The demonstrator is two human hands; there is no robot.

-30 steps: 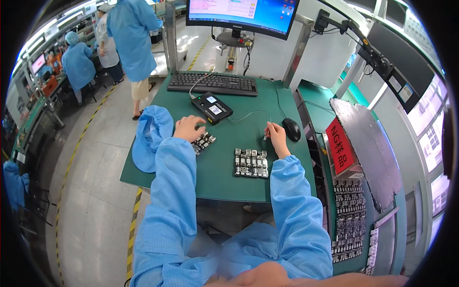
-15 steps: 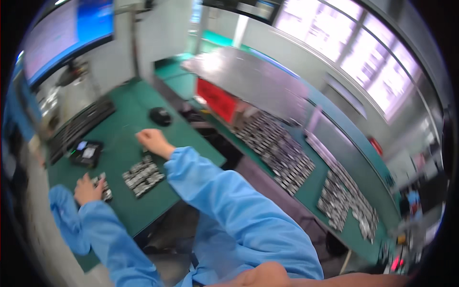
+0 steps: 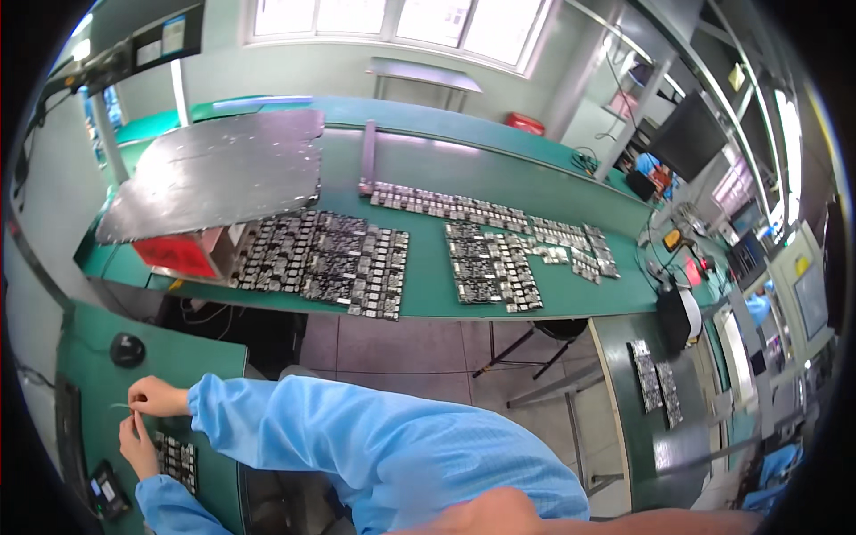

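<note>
- Since half a second ago both hands have met at the lower left of the frame, over the green surface (image 3: 192, 357).
- Left hand (image 3: 138, 443) and right hand (image 3: 159, 398) fingers pinch a thin pale strip (image 3: 122, 407) between them; it looks light, flimsy, best held by its ends.

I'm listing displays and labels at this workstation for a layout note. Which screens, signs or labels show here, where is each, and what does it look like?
Red label: front of the grey box on the long bench, left; rectangular.
Dark monitor: on an arm at upper right; black, blank.
Lit screen: far right edge; pale, in a cream housing.
Small device screen: lower left desk, below the left hand; black body, pale display.
Hanging panels: top left; pale rectangles.
</note>
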